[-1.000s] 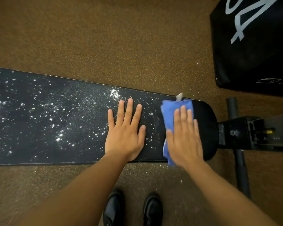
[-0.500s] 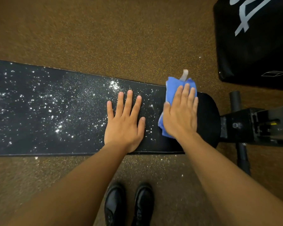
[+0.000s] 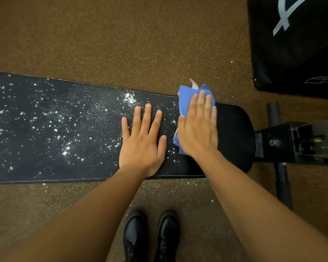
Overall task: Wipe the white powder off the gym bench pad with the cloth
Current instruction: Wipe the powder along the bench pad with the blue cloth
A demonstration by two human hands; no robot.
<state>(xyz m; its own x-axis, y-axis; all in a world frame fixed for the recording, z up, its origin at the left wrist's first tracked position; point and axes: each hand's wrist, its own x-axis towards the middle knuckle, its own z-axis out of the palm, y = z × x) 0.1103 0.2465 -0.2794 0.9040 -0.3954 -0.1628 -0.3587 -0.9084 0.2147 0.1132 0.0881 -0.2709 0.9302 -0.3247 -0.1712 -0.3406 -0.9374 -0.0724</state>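
Note:
A long black bench pad [image 3: 233, 133] runs across the view from left to right. White powder [image 3: 68, 133] speckles most of it left of my hands; the rounded right end looks clean. My left hand [image 3: 142, 142] lies flat on the pad, fingers spread, holding nothing. My right hand [image 3: 197, 129] presses flat on a folded blue cloth [image 3: 186, 95] near the pad's far edge. The cloth's far end, with a small white tag, sticks out past that edge; most of the cloth is hidden under my palm.
The bench's black metal frame [image 3: 295, 142] and a floor bar [image 3: 280, 167] extend right of the pad. A large black padded block with white markings [image 3: 295, 44] sits at the top right. Brown speckled flooring surrounds the bench. My black shoes [image 3: 151, 235] stand below the pad.
My right hand has pushed the cloth from the pad's near edge toward the far edge, so the cloth now overhangs it. My left hand has stayed in place.

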